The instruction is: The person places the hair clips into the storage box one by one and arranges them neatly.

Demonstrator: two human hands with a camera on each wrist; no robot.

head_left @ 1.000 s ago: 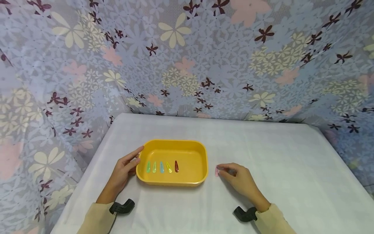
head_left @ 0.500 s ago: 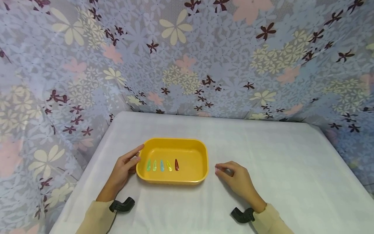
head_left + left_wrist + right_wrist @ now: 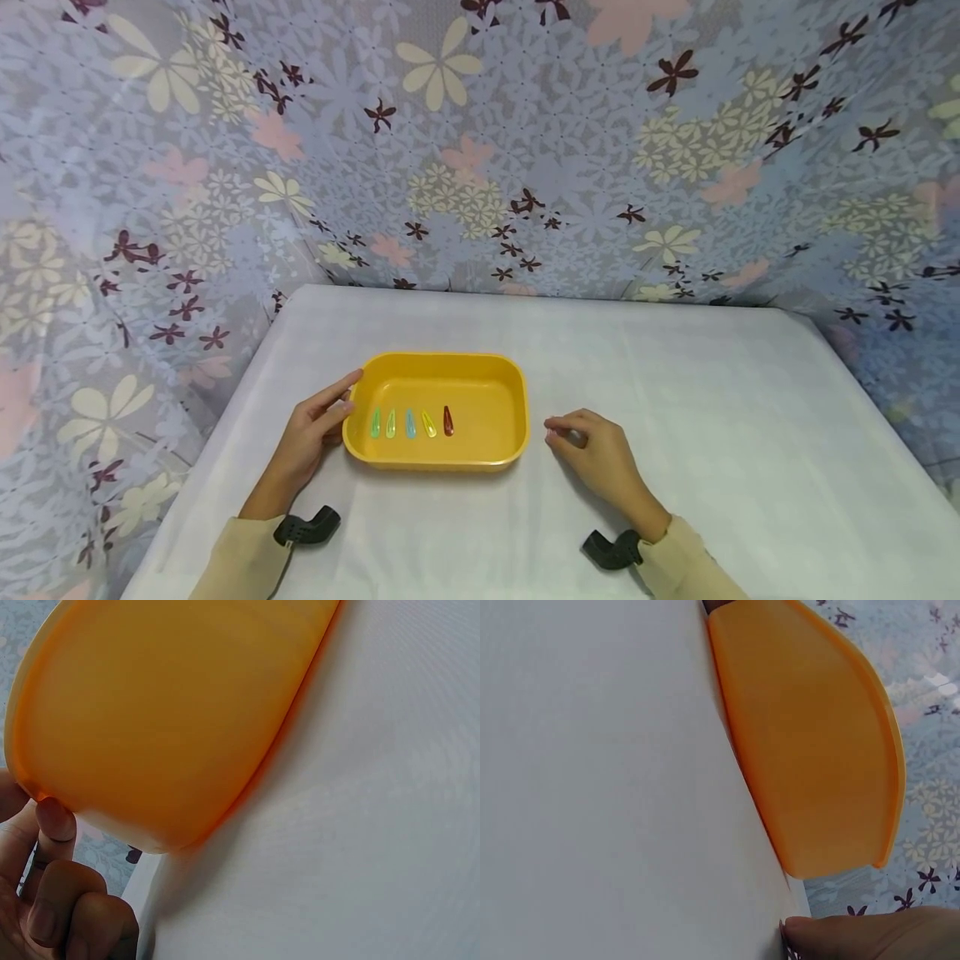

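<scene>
A yellow plastic tray (image 3: pixel 487 417) rests on the white cloth. My left hand (image 3: pixel 309 437) holds its left end, thumb and forefinger at the rim; in the left wrist view the other fingers are curled beneath. Inside the tray several snap hair clips lie in a row: a green clip (image 3: pixel 376 422), a light green clip (image 3: pixel 391 423), a blue clip (image 3: pixel 410 423), a yellow clip (image 3: pixel 429 423) and a dark red clip (image 3: pixel 447 421). Just right of the tray, my right hand (image 3: pixel 600 450) pinches a pink hair clip (image 3: pixel 550 430), mostly covered by the fingertips.
White cloth (image 3: pixel 712 400) covers the table, stretching far to the right of the tray. Flowered fabric (image 3: pixel 480 150) hangs behind the table and along its left side. A black wrist mount (image 3: pixel 307 527) sits on each forearm.
My right hand has shifted slightly left toward the tray with the pink hair clip, now more hidden by the fingers. The left hand keeps its place at the tray's end.
</scene>
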